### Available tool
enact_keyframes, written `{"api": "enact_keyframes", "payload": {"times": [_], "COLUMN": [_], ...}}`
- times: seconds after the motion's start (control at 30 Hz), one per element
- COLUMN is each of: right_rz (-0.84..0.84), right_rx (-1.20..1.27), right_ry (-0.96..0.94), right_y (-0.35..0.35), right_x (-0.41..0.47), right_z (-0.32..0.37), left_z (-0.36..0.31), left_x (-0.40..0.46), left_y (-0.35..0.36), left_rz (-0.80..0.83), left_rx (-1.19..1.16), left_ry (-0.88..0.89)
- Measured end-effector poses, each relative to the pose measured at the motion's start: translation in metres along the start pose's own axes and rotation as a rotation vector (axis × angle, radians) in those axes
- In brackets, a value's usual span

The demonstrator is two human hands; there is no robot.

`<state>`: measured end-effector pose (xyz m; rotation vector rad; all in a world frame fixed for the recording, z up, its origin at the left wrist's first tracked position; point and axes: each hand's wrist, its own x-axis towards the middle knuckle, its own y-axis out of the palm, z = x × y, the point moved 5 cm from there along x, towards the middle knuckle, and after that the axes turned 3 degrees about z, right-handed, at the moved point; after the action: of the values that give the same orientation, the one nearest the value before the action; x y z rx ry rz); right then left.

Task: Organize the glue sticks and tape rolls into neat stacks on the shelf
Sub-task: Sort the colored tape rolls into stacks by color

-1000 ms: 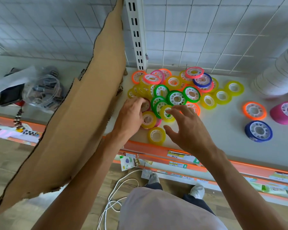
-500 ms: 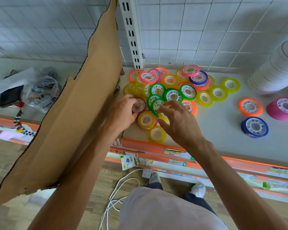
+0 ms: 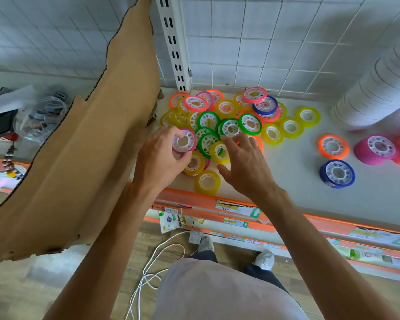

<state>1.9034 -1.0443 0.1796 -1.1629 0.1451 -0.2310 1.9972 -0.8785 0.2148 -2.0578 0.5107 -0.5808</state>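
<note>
- Where the shelf's (image 3: 286, 181) orange front edge runs, a lone yellow roll (image 3: 207, 182) lies flat just inside it.
- The left hand (image 3: 162, 158) pinches a pink tape roll (image 3: 184, 141), lifted above a dark-yellow roll (image 3: 194, 163).
- The right hand (image 3: 245, 165), fingers spread and loose, reaches onto a yellow roll (image 3: 219, 152) at the pile's near side.
- Behind, the tape pile (image 3: 226, 116) reaches the tiled wall; a torn cardboard sheet (image 3: 83, 146) stands left of it.
</note>
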Motion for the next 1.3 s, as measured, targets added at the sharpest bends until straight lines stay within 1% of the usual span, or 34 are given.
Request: {"api": "enact_keyframes", "payload": {"times": [0.1, 0.3, 0.47, 0.6, 0.8, 1.0, 1.3], "right_rz": [0.028, -0.063, -0.091, -0.144, -0.244, -0.329, -0.408], "right_rx": [0.019, 0.188, 0.228, 0.266, 0.273, 0.264, 0.257], "right_ry": [0.010, 0.008, 0.068, 0.134, 0.250, 0.361, 0.451], "right_y": [-0.004, -0.020, -0.032, -0.042, -0.070, -0.098, -0.130], "right_x": [0.004, -0.008, -0.025, -0.048, -0.100, -0.155, -0.208], "right_z": [-0.004, -0.011, -0.032, -0.057, -0.110, -0.166, -0.235], "left_z": [-0.005, -0.018, -0.043, -0.077, -0.130, -0.194, -0.289], "left_x": [-0.005, -0.011, -0.010, -0.007, -0.003, -0.002, -0.011], "left_y": [0.002, 0.002, 0.014, 0.033, 0.065, 0.096, 0.139], "left_rz": [0.023, 0.032, 0.063, 0.096, 0.178, 0.205, 0.233], "left_rx": [-0.002, -0.060, -0.113, -0.097, -0.155, -0.195, -0.255], "left_ry": [-0.007, 0.037, 0.098, 0.193, 0.324, 0.431, 0.556]}}
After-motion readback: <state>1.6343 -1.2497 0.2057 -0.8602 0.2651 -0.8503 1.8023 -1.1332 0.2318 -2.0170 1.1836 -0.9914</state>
